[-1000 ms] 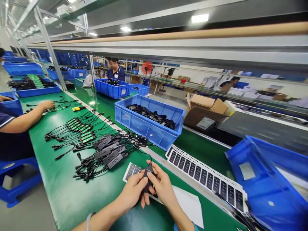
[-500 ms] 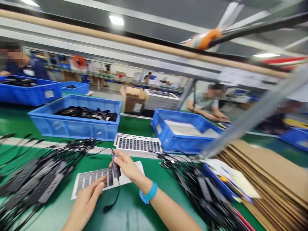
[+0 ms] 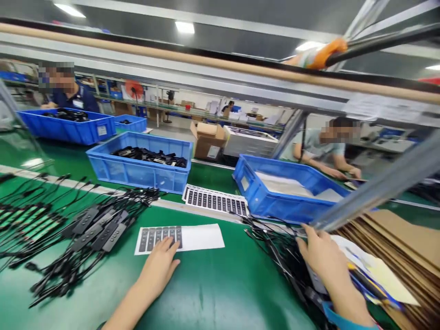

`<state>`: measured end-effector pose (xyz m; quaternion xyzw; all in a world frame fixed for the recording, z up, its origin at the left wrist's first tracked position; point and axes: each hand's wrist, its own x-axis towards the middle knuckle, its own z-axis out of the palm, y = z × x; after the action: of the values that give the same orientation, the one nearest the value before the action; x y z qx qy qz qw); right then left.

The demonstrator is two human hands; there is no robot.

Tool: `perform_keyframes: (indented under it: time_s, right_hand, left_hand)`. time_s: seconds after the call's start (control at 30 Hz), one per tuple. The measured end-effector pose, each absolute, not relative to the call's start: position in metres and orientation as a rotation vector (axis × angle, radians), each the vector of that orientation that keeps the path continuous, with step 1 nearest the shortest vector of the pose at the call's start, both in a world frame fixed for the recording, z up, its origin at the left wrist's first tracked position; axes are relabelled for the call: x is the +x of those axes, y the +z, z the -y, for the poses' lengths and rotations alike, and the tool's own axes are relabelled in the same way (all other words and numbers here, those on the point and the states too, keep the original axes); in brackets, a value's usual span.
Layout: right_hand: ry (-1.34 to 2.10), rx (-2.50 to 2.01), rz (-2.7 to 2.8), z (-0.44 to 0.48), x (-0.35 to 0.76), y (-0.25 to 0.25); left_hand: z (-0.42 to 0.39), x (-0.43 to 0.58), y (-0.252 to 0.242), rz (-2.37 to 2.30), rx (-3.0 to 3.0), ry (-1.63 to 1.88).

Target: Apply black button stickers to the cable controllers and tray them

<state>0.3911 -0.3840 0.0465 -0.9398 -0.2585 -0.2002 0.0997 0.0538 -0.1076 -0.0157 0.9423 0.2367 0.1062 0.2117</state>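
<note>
A white sheet of dark rectangular stickers [image 3: 202,237] lies on the green tabletop, with stickers on its left part and bare backing on its right. My left hand [image 3: 160,263] rests on it, fingers stretched over the stickers at the near edge. To the right, my right hand [image 3: 323,256] reaches over a heap of black cabled control boxes [image 3: 275,256]. Its fingers look apart, and I see nothing gripped in them, though the palm side is hidden. Another bunch of cabled boxes [image 3: 98,229], with button-like marks on their faces, lies to the left.
Behind stand a blue bin of black parts [image 3: 140,176] and a blue bin with white sheets [image 3: 288,204]. More sticker sheets [image 3: 216,200] lie between them. Stacked cardboard [image 3: 402,243] and a slanted metal post [image 3: 374,185] are at right. Two co-workers sit across.
My right hand has moved right from the sheet to the right heap; the cabled box it held is no longer visible in it. My left hand now lies on the stickers. The view has shifted left.
</note>
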Motion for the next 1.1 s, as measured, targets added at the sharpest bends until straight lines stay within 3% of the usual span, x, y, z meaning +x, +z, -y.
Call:
perform_keyframes:
  time_s: [0.17,0.23,0.47,0.63,0.7,0.9,1.1]
  right_hand:
    - [0.157,-2.101,1.277,0.27,0.334,0.018]
    - [0.307,-1.965,1.438,0.223,0.3,0.01]
    - [0.34,-1.816,1.588,0.156,0.237,-0.005]
    - [0.465,-1.666,1.572,0.165,0.235,0.031]
    - [0.522,-1.596,1.493,0.168,0.236,0.054]
    - [0.585,-1.444,1.291,0.167,0.233,0.087]
    - [0.645,-1.389,1.244,0.163,0.229,0.076]
  left_hand:
    - [0.113,0.055,-0.01,-0.697,2.613,0.196]
    - [0.114,0.056,-0.007,-0.698,2.627,0.162]
    - [0.114,0.058,-0.001,-0.741,2.588,0.108]
    - [0.109,0.056,0.007,-0.74,2.561,0.153]
    - [0.1,0.049,0.017,-0.913,2.606,0.196]
    - [0.069,0.017,0.038,-2.025,2.524,0.149]
    - [0.058,0.014,0.027,-2.078,2.502,0.211]
